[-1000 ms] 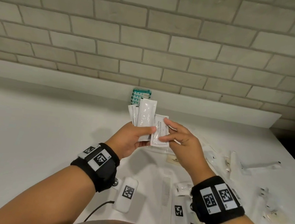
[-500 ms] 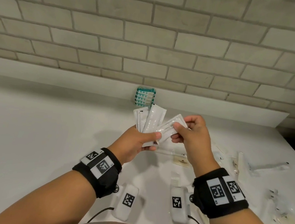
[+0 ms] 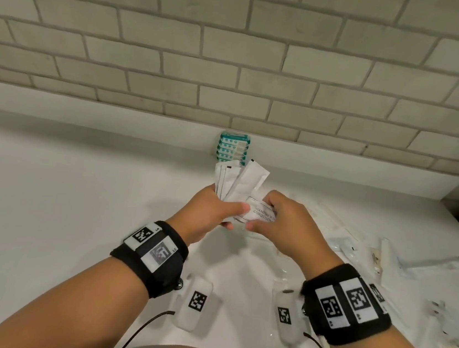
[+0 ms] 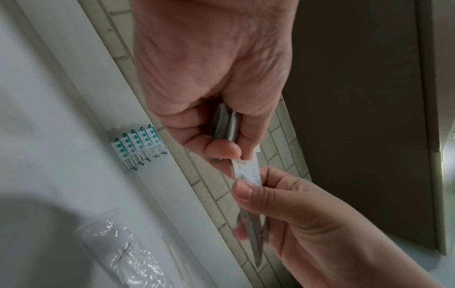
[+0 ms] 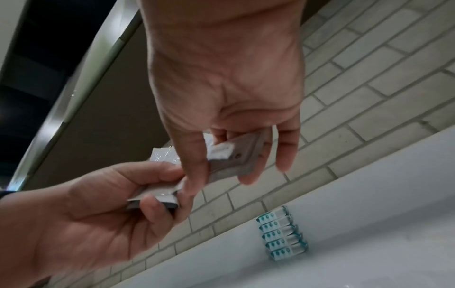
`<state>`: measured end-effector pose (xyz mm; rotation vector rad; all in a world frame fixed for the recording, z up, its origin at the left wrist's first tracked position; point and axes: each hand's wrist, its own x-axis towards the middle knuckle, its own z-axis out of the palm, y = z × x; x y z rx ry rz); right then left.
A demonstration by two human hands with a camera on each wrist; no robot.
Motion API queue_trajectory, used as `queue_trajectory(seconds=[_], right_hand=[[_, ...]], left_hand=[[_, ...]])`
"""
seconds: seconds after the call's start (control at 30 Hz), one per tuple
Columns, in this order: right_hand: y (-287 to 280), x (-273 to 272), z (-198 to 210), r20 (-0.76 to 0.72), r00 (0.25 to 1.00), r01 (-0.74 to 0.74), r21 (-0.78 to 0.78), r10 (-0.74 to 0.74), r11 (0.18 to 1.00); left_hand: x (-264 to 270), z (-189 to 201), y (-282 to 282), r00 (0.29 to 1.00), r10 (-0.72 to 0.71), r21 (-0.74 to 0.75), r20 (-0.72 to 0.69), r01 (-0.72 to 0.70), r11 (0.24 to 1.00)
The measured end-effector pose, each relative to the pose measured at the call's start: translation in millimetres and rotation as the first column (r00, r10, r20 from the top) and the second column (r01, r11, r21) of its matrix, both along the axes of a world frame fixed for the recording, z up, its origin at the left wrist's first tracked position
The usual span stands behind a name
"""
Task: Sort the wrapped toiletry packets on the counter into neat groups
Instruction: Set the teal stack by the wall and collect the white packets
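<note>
The left hand (image 3: 212, 209) gripped a fan of white packets (image 3: 236, 180) by their lower ends, thumb across the front, held in the air above the counter (image 3: 60, 196). The right hand (image 3: 285, 224) pinched a printed packet (image 3: 261, 214) between thumb and fingers, its end touching the fan. The sachets appeared thin, light, pliable and probably slick, so an edge pinch near the sealed end would suit them; a loose fan could slide apart. Teal-printed packets (image 3: 233, 148) lay in a neat row at the backsplash. Clear-wrapped items (image 3: 386, 253) lay scattered to the right.
</note>
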<state>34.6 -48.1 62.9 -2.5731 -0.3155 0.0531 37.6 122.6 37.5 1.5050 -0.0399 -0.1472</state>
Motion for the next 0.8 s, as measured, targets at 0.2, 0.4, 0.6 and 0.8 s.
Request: queue_trajectory(seconds=[0.2,0.4,0.6,0.8], right_hand=[[-15,9,-4,-0.246,0.964,0.253,0.744,-0.099,0.618],[-12,13,15,-0.115,0.991,0.053,0.801,0.067,0.597],[-32,5,12,0.056,0.967,-0.241,0.506,0.248,0.828],[-52,1,-22,-0.197,0.98,0.086,0.581,0.037,0.809]], left_hand=[[-4,1,6,0.997,-0.062,-0.078,-0.038,0.059,0.995],[-5,7,-2,0.969,-0.228,0.04,-0.093,0.232,0.972],[2,3,6,0.976,-0.053,-0.132,-0.213,0.026,0.991],[8,-5,11,0.98,0.128,-0.168,-0.15,-0.153,0.974]])
